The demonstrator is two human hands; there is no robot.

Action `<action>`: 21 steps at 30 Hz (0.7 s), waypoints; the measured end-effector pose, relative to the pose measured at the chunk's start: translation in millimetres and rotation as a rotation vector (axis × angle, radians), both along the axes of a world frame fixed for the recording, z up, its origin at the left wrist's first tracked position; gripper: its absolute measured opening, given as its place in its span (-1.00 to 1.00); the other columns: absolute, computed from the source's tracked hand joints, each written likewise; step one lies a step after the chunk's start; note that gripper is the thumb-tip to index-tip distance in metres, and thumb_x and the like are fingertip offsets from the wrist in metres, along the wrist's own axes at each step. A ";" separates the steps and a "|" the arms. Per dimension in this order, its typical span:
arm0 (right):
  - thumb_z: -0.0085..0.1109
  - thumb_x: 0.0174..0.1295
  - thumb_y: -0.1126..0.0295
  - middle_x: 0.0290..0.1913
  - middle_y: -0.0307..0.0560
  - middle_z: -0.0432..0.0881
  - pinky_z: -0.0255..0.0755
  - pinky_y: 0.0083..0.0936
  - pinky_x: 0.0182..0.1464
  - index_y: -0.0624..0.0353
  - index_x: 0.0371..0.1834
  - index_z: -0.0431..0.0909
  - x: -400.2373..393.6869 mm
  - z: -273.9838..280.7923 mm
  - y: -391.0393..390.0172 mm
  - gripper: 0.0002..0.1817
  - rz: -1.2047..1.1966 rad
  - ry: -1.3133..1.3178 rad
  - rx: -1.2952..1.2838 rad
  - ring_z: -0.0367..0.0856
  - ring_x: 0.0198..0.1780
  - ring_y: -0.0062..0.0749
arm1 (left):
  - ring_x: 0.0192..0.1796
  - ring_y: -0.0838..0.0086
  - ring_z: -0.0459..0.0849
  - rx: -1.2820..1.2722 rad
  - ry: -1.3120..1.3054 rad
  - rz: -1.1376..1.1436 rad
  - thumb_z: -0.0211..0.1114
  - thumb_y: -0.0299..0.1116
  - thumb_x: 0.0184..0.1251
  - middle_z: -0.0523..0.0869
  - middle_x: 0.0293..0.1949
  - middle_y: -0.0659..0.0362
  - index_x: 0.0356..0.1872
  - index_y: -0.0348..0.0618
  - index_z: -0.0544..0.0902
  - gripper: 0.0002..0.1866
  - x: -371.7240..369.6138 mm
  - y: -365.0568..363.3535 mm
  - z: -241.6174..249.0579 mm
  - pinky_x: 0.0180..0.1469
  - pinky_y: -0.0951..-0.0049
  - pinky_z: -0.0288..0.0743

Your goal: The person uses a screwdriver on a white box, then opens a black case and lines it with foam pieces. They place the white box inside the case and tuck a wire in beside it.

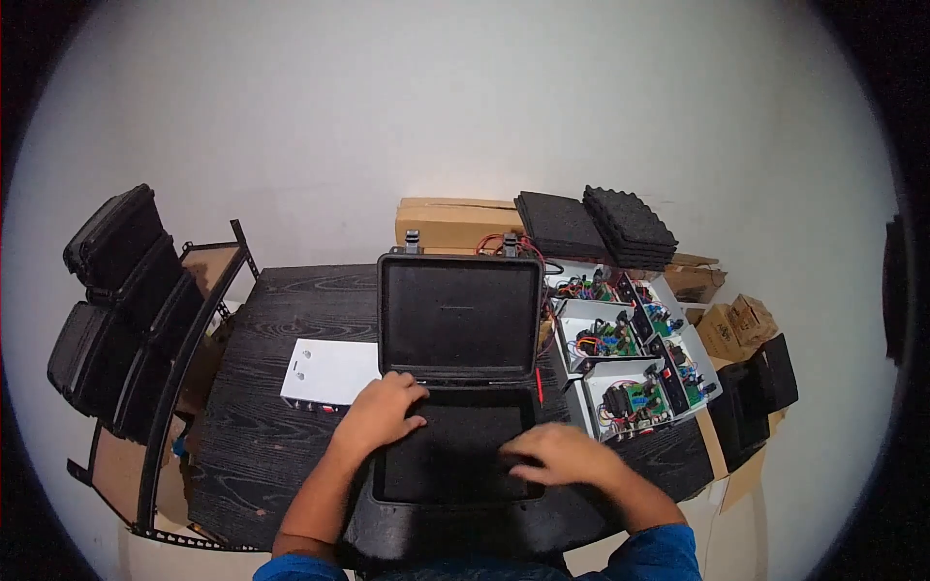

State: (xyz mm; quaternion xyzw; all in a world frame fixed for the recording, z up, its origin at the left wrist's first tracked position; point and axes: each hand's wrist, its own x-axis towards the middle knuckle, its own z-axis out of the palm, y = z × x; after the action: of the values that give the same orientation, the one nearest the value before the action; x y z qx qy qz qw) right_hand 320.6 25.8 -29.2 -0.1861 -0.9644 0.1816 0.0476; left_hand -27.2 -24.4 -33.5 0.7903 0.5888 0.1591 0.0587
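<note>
A black hard case (457, 315) stands with its lid raised on the dark wood-grain table (310, 300). Dark foam (450, 450) lines its lower half. My left hand (392, 409) rests at the case's back left corner by the hinge, fingers apart. Over the right side of the lower half is my right hand (552, 453), its fingers slightly blurred and pointing left; nothing shows in them. Left of the case, partly behind my left hand, lies a white box (334, 370) with two round marks on top.
Open white housings with circuit boards (601, 339) and wires sit at the right. Behind are a cardboard box (455, 218) and black foam sheets (630, 228). Black cases (121, 252) are stacked on a left rack; opened cartons (736, 329) stand far right.
</note>
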 end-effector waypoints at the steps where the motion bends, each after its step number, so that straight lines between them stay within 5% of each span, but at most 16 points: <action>1: 0.36 0.36 0.07 0.11 0.10 0.81 0.63 -0.06 0.24 0.10 0.22 0.72 4.5 29.4 3.9 -0.53 -0.084 0.065 0.031 0.77 0.15 0.07 | 0.19 0.07 0.71 -0.014 -0.024 -0.016 0.59 -0.19 0.23 0.76 0.09 0.04 0.14 -0.11 0.77 -0.53 2.4 -1.0 0.2 0.26 0.08 0.63; 5: 0.39 0.29 0.20 -0.01 0.09 0.85 0.66 -0.14 0.15 0.18 0.01 0.80 29.6 99.6 63.5 -0.66 -0.561 0.301 0.353 0.83 0.03 0.03 | 0.22 0.00 0.74 -0.211 -0.068 -0.071 0.54 -0.14 0.31 0.77 0.11 -0.02 0.21 -0.14 0.72 -0.49 13.2 -2.3 -3.5 0.27 0.04 0.62; 10: 0.34 0.36 0.29 -0.15 0.11 0.85 0.66 -0.30 0.00 0.26 0.00 0.76 69.3 127.7 230.5 -0.71 -0.775 0.681 0.392 0.86 -0.14 -0.17 | 0.23 -0.04 0.73 -0.380 0.013 -0.126 0.50 -0.04 0.37 0.78 0.13 -0.08 0.25 -0.16 0.71 -0.45 25.6 7.1 -27.6 0.29 0.02 0.62; 14: 0.38 0.34 0.12 0.12 0.19 0.79 0.58 -0.09 0.29 0.20 0.17 0.73 102.9 104.7 340.9 -0.54 -1.025 0.585 0.541 0.77 0.18 0.07 | 0.27 -0.03 0.71 -0.424 0.011 -0.158 0.45 0.07 0.40 0.74 0.16 -0.06 0.27 -0.14 0.70 -0.41 20.3 17.7 -59.6 0.31 0.00 0.60; 21: 0.40 0.31 -0.05 0.25 0.25 0.71 0.53 -0.04 0.37 0.22 0.31 0.65 110.8 74.5 403.3 -0.34 -1.212 0.422 0.635 0.61 0.36 0.12 | 0.17 -0.05 0.75 -0.437 -0.097 -0.137 0.45 0.01 0.43 0.76 0.10 -0.10 0.23 -0.21 0.71 -0.45 18.3 21.6 -60.9 0.25 0.04 0.62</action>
State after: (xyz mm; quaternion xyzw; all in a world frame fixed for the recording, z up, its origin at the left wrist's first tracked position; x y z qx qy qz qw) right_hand 431.4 429.1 45.3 -0.6271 -0.6681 -0.1340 0.3774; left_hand -8.9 -2.7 -94.4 0.7884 0.5508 0.0613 0.2670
